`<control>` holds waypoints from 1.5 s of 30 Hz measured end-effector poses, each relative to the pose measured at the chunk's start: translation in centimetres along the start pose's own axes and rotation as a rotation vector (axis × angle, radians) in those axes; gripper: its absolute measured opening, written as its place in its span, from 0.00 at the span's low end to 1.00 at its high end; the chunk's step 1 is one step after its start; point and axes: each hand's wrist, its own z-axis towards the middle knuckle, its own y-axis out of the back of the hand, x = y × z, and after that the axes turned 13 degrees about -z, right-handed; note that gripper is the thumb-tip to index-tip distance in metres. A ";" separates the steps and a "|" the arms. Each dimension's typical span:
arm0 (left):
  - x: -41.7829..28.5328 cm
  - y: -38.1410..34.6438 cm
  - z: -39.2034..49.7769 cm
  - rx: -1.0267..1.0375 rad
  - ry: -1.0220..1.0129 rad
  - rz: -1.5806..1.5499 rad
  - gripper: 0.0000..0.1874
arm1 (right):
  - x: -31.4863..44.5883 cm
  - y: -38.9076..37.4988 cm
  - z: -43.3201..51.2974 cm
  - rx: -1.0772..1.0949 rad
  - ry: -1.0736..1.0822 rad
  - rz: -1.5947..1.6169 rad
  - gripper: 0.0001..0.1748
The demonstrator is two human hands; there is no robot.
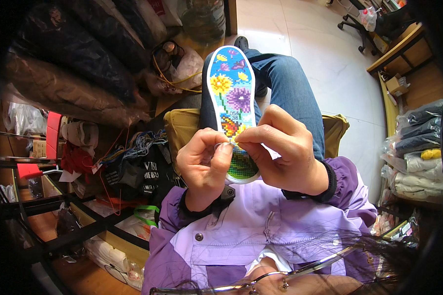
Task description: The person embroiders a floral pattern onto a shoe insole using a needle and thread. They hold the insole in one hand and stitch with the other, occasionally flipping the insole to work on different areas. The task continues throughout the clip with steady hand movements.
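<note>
A cross-stitch insole with a white rim lies lengthwise over my lap, its toe end pointing away from me. Yellow and purple flowers on a blue ground cover its upper part, with green at the heel. My left hand pinches at the insole's lower middle with thumb and index finger. Against it, fingertip to fingertip, my right hand pinches too. A thin pale thread shows between the fingertips; whether a needle is there is too small to tell. The fingers hide part of the pattern.
On my left, a bundle of coloured embroidery threads lies on a black bag bearing writing. Shelving and plastic-wrapped bundles stand close by. To the right are bagged folded garments and a wheeled office chair.
</note>
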 end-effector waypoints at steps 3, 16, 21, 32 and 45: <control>0.0 0.0 0.0 0.005 -0.003 -0.010 0.03 | 0.0 0.0 0.0 -0.006 0.003 -0.001 0.13; 0.1 -0.1 0.0 -0.005 -0.001 -0.019 0.03 | 0.1 -0.1 0.1 0.000 0.018 0.015 0.14; 0.2 0.0 0.0 -0.009 -0.015 0.009 0.03 | 0.2 0.0 0.1 0.005 0.018 0.001 0.14; 0.3 0.2 -0.1 -0.003 -0.037 -0.005 0.03 | 0.2 0.1 0.1 0.028 0.033 -0.016 0.13; 0.1 0.1 0.0 -0.002 -0.053 0.009 0.02 | 0.2 0.2 0.1 0.051 0.041 -0.020 0.13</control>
